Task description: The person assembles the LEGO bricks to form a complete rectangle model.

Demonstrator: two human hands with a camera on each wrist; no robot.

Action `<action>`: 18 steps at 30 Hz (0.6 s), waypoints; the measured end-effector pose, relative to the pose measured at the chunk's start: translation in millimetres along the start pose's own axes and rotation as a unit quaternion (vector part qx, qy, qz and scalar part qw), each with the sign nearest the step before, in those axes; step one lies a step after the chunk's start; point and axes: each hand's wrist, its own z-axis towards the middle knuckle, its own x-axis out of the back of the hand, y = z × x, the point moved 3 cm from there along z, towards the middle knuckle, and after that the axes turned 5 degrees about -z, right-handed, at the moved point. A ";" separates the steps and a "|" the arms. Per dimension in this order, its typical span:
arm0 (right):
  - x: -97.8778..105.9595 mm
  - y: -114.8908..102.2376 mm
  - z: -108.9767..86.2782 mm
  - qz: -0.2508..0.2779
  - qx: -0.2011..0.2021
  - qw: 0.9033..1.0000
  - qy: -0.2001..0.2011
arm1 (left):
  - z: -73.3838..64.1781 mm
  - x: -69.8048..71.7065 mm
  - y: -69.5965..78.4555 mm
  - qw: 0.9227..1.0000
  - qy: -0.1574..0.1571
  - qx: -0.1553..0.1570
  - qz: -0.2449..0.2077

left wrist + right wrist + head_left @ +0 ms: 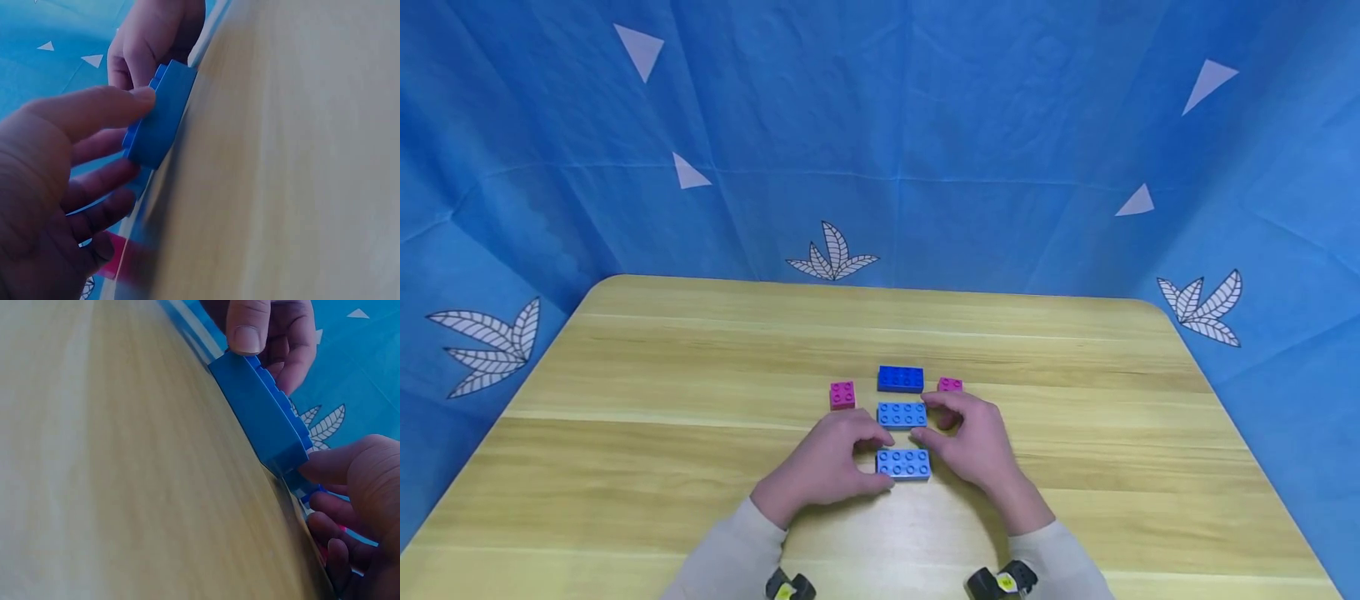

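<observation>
Head view: lt-blue brick (912, 466), 8 studs up, sits lower ctr of frame; mid-blue brick (902, 415) just above. Yr L hand (826, 463) pinches lt-blue one's left end, thumb on near side, fingers behind. Yr R hand (977, 440) curves by mid-blue one's right end; can't tell if it grips. R hand partly hides pink brick (951, 384).

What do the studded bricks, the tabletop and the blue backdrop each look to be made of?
Studded bricks: probably hard plastic, smooth-faced, judging by crisp edges and moulded round studs.
Tabletop: wood or wood-look laminate, with streaky grain and a faint sheen near the person; which one isn't clear.
Blue backdrop: likely printed fabric, fairly matte, showing creases and soft folds; thin plastic sheeting remains possible.
</observation>
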 end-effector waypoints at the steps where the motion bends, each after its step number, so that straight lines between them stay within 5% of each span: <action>1: -0.2 0.1 0.4 -0.005 0.001 1.000 0.000 | 0.4 -1.0 0.2 1.000 -0.004 0.001 0.002; 18: -2.4 0.4 3.3 -0.032 -0.003 0.999 -0.007 | 0.6 -3.6 -5.3 1.000 -0.002 0.006 0.018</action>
